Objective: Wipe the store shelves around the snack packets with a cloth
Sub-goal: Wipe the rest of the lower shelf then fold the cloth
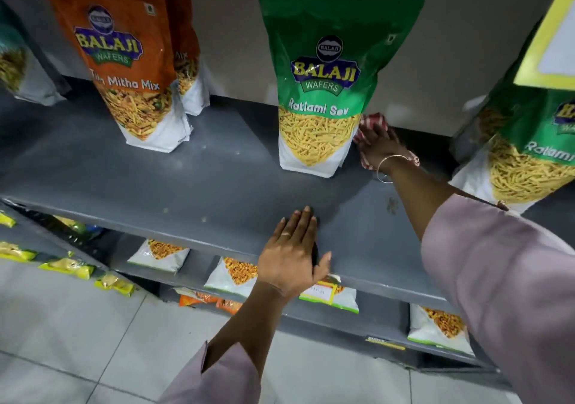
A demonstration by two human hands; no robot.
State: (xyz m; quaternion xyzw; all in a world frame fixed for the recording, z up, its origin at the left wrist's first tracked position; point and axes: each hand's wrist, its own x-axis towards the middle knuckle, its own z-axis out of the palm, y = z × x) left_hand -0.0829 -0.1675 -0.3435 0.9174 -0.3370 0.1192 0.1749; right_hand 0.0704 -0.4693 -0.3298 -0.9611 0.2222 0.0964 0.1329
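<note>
Grey metal shelf (199, 182), upper tier: one green Ratlami Sev packet (320, 92) standing upright near the middle, a second green packet (522, 160) of the same kind at the right edge, an orange Mitha Mix packet (130, 61) upright to the left with another orange pack just behind it. Cloth (371, 123), red-and-white striped: on the shelf at the back, just beside the right flank of the middle green packet, bunched under the right hand (378, 146). Right hand: pressed down on the cloth with fingers extended toward the rear wall, thin bangle at the wrist; whether the fingers actually curl around the fabric cannot be told from this angle. Left hand (294, 251): laid flat and spread wide on the front edge of the shelf, palm down, thumb over the lip, holding nothing, ring on one finger. Both arms in pale mauve sleeves (497, 279). Lower tier (373, 319): several small snack packets lying flat. Pale tiled floor (77, 325) below.
</note>
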